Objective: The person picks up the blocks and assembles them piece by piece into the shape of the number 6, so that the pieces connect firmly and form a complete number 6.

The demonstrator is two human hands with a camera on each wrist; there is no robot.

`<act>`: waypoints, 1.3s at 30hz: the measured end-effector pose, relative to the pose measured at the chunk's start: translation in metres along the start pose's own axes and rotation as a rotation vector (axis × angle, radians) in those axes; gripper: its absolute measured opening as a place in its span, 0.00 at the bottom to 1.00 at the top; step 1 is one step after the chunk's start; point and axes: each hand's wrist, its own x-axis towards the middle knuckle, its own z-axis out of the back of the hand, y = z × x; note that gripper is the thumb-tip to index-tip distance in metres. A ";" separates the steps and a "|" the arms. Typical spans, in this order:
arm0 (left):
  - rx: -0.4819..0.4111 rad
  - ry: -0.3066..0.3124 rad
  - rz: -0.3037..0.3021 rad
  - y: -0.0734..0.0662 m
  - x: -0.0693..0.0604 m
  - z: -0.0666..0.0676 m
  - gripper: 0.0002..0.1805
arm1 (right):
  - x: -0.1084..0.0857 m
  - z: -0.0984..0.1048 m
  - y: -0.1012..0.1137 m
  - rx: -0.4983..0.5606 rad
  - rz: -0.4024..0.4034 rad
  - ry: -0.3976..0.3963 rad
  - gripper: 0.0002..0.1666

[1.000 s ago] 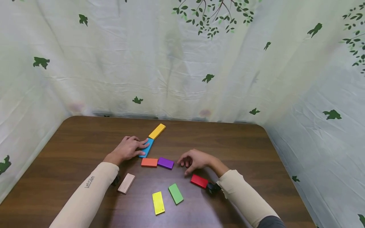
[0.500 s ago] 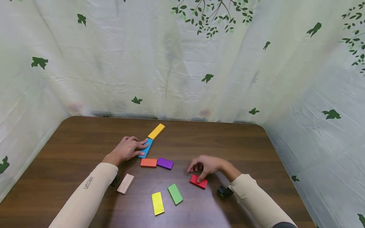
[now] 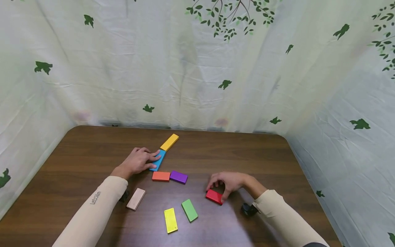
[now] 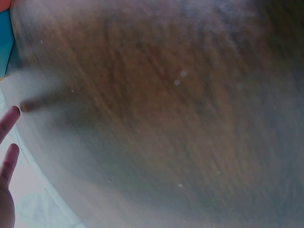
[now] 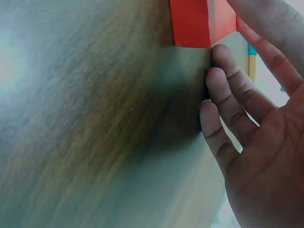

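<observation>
My left hand point(image 3: 140, 162) rests on a flat blue block point(image 3: 158, 161), thumb and finger lying across its top. In the left wrist view, two of its fingers point(image 4: 8, 164) extend straight over the table. My right hand point(image 3: 229, 184) pinches a red block point(image 3: 214, 196) by its ends, with the thumb on the near right end. The right wrist view has the red block point(image 5: 194, 23) at the top, and the other fingers point(image 5: 216, 116) bend beside it, touching nothing but perhaps the table. An orange block point(image 3: 161, 176) and a purple block point(image 3: 178, 177) lie end to end below the blue one.
A yellow-orange block point(image 3: 169, 142) meets the blue block's far end. Nearer on the wooden table point(image 3: 262, 157) lie a pale pink block point(image 3: 136, 199), a yellow block point(image 3: 171, 220) and a green block point(image 3: 189, 210). A leaf-print curtain point(image 3: 129, 68) stands behind the table.
My right hand has moved right and nearer from beside the purple block, and now takes hold of the red block. My left hand has stayed on the blue block.
</observation>
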 end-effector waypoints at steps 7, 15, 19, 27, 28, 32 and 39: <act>-0.020 -0.036 -0.036 0.000 -0.001 0.001 0.31 | -0.003 -0.002 0.001 0.003 -0.029 0.016 0.38; -0.010 -0.007 -0.007 -0.001 -0.001 0.001 0.30 | -0.003 -0.004 0.002 -0.025 -0.019 -0.023 0.38; 0.000 0.004 0.003 -0.001 -0.001 0.001 0.30 | -0.002 -0.007 0.000 -0.048 -0.001 -0.058 0.38; -0.008 0.013 0.012 -0.001 0.000 0.002 0.30 | 0.003 -0.010 -0.001 -0.073 0.027 -0.108 0.38; -0.010 0.013 0.012 -0.001 0.000 0.002 0.30 | 0.004 -0.010 0.000 -0.076 0.031 -0.114 0.38; -0.013 0.009 0.009 -0.002 0.001 0.002 0.30 | 0.008 -0.011 0.002 -0.092 0.048 -0.139 0.37; -0.021 0.014 0.013 -0.002 0.001 0.002 0.31 | 0.015 -0.013 0.010 -0.076 0.007 -0.161 0.36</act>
